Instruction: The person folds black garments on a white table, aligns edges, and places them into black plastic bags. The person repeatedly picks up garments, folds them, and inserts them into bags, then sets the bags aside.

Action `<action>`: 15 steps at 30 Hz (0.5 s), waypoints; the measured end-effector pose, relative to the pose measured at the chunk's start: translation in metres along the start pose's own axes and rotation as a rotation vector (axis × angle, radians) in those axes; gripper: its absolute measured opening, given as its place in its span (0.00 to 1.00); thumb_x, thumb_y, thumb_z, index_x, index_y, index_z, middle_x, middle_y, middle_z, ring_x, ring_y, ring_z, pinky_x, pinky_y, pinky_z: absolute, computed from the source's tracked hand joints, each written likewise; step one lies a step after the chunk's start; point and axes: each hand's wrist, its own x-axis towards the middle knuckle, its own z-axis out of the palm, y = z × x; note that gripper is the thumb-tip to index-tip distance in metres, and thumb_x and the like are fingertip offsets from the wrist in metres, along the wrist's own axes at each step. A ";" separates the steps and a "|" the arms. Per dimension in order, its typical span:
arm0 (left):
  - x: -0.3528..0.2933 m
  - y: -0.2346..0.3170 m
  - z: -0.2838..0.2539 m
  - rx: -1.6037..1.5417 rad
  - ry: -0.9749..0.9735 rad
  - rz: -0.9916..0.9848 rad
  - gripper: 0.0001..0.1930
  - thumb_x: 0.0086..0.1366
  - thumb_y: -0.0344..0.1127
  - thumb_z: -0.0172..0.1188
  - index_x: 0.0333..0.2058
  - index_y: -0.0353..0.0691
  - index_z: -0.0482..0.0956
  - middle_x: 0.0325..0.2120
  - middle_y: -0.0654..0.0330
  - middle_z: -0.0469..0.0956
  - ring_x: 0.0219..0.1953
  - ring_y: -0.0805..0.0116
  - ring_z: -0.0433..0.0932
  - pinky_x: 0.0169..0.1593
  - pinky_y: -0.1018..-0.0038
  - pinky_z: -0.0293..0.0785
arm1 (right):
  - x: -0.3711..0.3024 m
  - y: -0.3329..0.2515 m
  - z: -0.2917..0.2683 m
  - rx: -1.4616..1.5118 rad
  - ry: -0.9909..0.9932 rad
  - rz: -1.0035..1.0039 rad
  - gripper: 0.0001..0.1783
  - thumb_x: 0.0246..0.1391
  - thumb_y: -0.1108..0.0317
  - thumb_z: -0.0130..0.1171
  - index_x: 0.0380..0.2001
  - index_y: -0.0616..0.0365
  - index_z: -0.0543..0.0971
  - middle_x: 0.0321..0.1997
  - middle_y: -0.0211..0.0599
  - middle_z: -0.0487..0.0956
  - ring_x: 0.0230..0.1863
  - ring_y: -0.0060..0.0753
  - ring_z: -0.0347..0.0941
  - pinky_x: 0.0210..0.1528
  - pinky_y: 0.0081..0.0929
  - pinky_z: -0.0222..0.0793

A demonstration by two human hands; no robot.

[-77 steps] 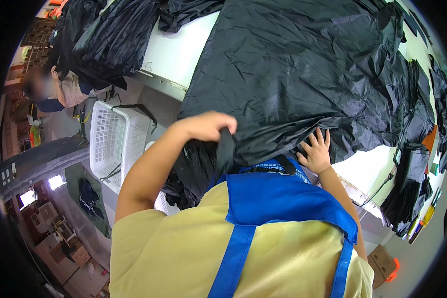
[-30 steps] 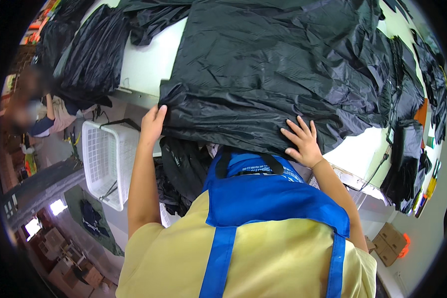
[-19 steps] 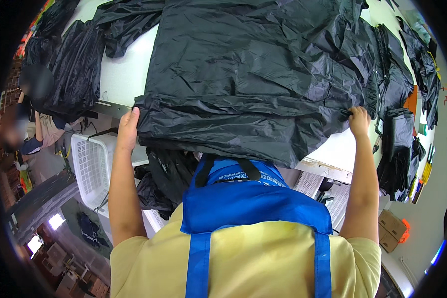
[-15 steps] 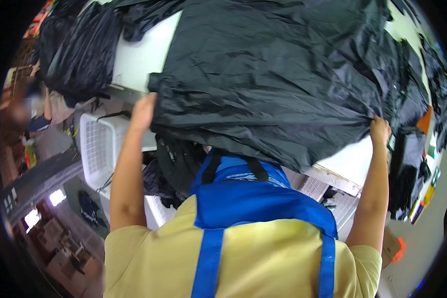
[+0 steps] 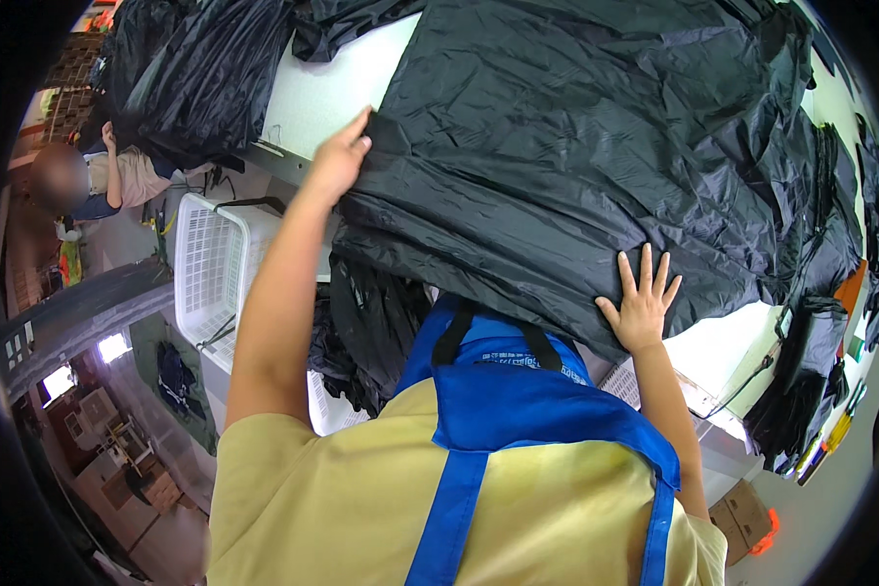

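A wide sheet of thin black fabric (image 5: 557, 146), wrinkled along its near part, covers most of the white table (image 5: 332, 83) and hangs over the near edge. My right hand (image 5: 642, 308) lies flat on the fabric near its front edge, fingers spread. At the fabric's left edge is my left hand (image 5: 337, 166), fingers stretched forward and thumb apart, touching or just beside the cloth. Nothing shows in its grasp.
White plastic baskets (image 5: 210, 259) stand left of the table, with dark cloth (image 5: 376, 313) below the near edge. More black fabric (image 5: 200, 78) is heaped far left; dark bundles (image 5: 806, 361) hang at the right. Another person (image 5: 117, 181) is at far left. A cardboard box (image 5: 742, 518) sits lower right.
My right hand has let go of the fabric's right side and moved left, now flat on it. My left hand has slid farther up the left edge and its fingers have straightened.
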 end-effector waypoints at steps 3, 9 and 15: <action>-0.002 0.012 0.023 0.548 -0.031 -0.227 0.30 0.64 0.38 0.56 0.64 0.52 0.58 0.49 0.44 0.73 0.49 0.44 0.73 0.51 0.61 0.70 | 0.002 0.000 0.005 -0.001 0.018 -0.013 0.44 0.43 0.39 0.60 0.64 0.38 0.62 0.73 0.41 0.47 0.73 0.58 0.35 0.66 0.67 0.29; -0.073 0.008 -0.024 0.436 0.198 0.689 0.30 0.51 0.43 0.69 0.48 0.38 0.66 0.48 0.51 0.70 0.52 0.49 0.68 0.57 0.57 0.61 | -0.050 0.044 -0.014 0.371 0.198 -0.271 0.36 0.38 0.60 0.62 0.55 0.55 0.68 0.61 0.45 0.65 0.67 0.52 0.53 0.68 0.53 0.38; -0.136 -0.031 -0.007 0.802 -0.055 0.648 0.25 0.43 0.34 0.69 0.40 0.42 0.68 0.58 0.54 0.65 0.62 0.55 0.62 0.63 0.52 0.54 | -0.084 0.054 0.011 0.241 0.119 -0.307 0.22 0.35 0.72 0.59 0.41 0.51 0.77 0.51 0.38 0.72 0.59 0.46 0.64 0.62 0.49 0.52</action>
